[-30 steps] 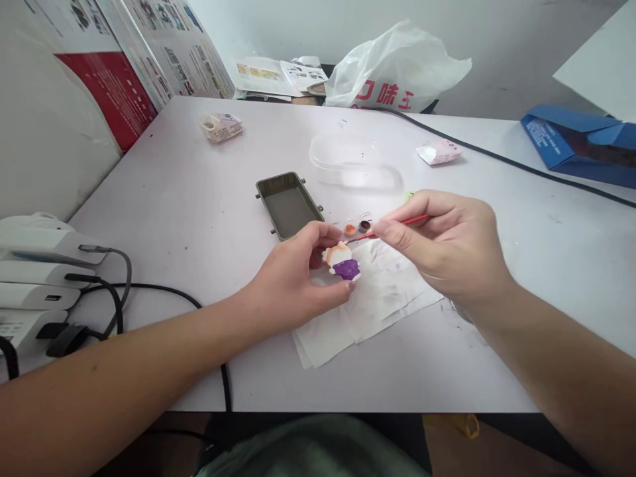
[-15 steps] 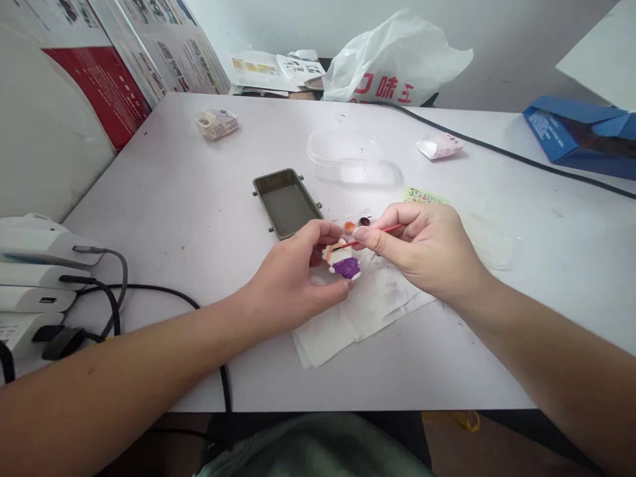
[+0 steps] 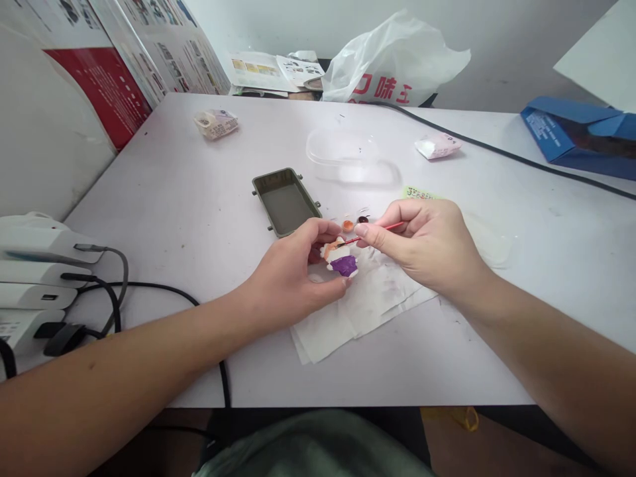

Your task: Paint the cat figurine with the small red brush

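My left hand [image 3: 301,275] grips a small figurine [image 3: 344,265] between thumb and fingers; it is white with a purple lower part and orange patches at the top. In my right hand [image 3: 422,242] is a thin red paintbrush [image 3: 386,229], pinched near its tip end. The dark bristles meet the figurine's orange upper part. Just beyond the hands sit an orange paint pot [image 3: 348,226] and a dark paint pot [image 3: 363,219]. White tissue [image 3: 358,318] lies spread under the hands.
A dark green open box [image 3: 287,202] stands beyond my left hand. Farther back are a clear plastic container [image 3: 348,147] and two small packets [image 3: 216,124]. A black cable [image 3: 497,149] crosses the back right near a blue box [image 3: 571,136]. Chargers [image 3: 37,278] with cables crowd the left.
The brush tip has shifted slightly along the figurine's upper part, where more orange shows. Both hands keep their grip, and the whole view has moved a little.
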Action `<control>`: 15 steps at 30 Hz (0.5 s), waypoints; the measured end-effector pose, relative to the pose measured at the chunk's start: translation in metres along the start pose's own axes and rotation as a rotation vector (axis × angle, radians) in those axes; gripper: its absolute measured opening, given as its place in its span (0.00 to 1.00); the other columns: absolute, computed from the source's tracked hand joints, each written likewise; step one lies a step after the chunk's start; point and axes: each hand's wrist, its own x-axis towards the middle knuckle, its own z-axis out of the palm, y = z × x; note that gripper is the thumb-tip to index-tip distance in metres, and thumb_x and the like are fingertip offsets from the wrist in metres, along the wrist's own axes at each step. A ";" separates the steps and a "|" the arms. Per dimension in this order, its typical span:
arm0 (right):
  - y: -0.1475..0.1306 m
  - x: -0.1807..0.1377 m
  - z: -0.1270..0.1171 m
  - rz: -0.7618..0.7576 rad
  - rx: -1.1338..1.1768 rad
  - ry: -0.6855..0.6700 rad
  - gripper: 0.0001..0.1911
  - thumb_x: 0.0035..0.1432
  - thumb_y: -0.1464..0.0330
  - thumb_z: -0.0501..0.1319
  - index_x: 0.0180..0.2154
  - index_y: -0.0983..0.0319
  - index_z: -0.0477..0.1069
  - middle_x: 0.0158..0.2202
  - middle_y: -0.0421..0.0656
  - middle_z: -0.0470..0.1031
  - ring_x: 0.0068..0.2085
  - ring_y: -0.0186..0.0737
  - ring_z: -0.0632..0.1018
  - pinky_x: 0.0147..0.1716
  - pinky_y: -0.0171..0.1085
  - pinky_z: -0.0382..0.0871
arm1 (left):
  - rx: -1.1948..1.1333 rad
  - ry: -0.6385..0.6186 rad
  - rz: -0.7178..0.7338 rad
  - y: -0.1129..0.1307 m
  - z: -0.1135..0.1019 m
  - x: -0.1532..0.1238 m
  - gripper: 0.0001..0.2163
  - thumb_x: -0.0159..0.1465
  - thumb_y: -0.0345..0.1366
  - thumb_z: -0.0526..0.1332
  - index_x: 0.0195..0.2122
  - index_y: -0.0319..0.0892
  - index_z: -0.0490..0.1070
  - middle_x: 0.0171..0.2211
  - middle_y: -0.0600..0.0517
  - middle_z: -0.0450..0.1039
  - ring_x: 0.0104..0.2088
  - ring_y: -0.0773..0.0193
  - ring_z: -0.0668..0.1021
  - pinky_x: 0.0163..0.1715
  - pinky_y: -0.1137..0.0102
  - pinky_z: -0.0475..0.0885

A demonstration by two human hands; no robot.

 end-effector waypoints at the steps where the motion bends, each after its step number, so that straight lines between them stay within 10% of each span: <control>1: 0.000 0.000 0.000 0.002 -0.008 0.004 0.14 0.52 0.57 0.73 0.22 0.57 0.75 0.28 0.43 0.83 0.30 0.44 0.84 0.22 0.37 0.70 | 0.000 0.000 0.000 0.000 0.000 0.000 0.22 0.59 0.34 0.68 0.54 0.47 0.67 0.50 0.55 0.75 0.41 0.69 0.77 0.43 0.72 0.75; 15: -0.008 -0.002 -0.002 -0.008 0.026 0.074 0.14 0.54 0.64 0.72 0.21 0.60 0.74 0.24 0.41 0.81 0.28 0.39 0.83 0.24 0.33 0.74 | -0.044 -0.009 -0.012 0.000 0.000 0.001 0.22 0.58 0.34 0.68 0.53 0.46 0.66 0.51 0.53 0.75 0.42 0.67 0.78 0.45 0.69 0.76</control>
